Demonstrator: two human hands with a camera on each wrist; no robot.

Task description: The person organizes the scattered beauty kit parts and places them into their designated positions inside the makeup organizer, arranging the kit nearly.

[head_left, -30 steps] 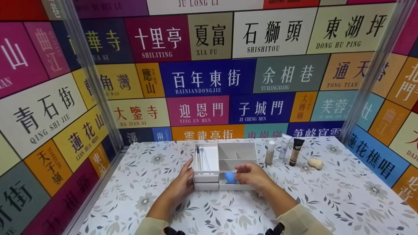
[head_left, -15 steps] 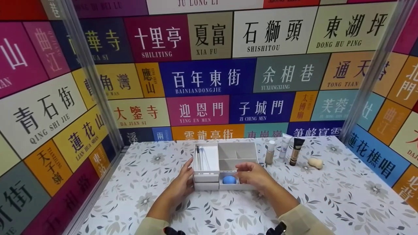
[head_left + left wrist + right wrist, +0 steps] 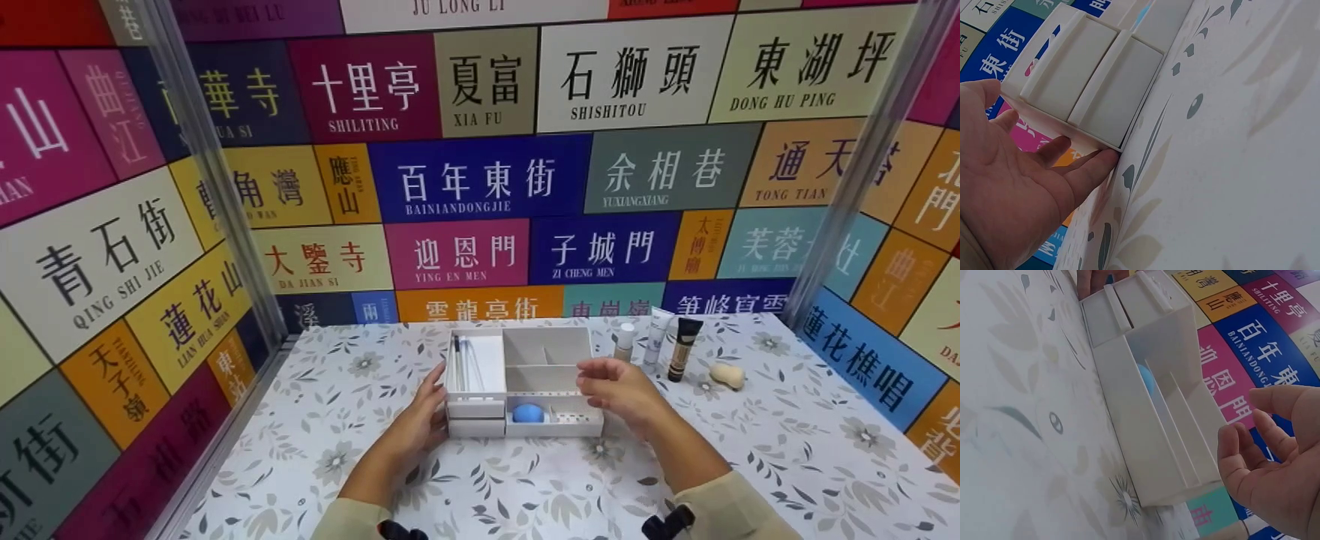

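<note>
The white box (image 3: 476,428) stands on the counter (image 3: 525,487), the blue ball (image 3: 529,414) in its front compartment, just right of the drawers (image 3: 1117,90). The left hand (image 3: 416,420) rests relaxed fingers against the box's left side. The right hand (image 3: 619,394), loosely bent and holding nothing, hangs near its right edge, before a bottle (image 3: 624,345) and two tubes (image 3: 682,351).

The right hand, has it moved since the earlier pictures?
Yes. Judged against the white organizer in the head view, the right hand has moved rightward, away from the round blue thing.
</note>
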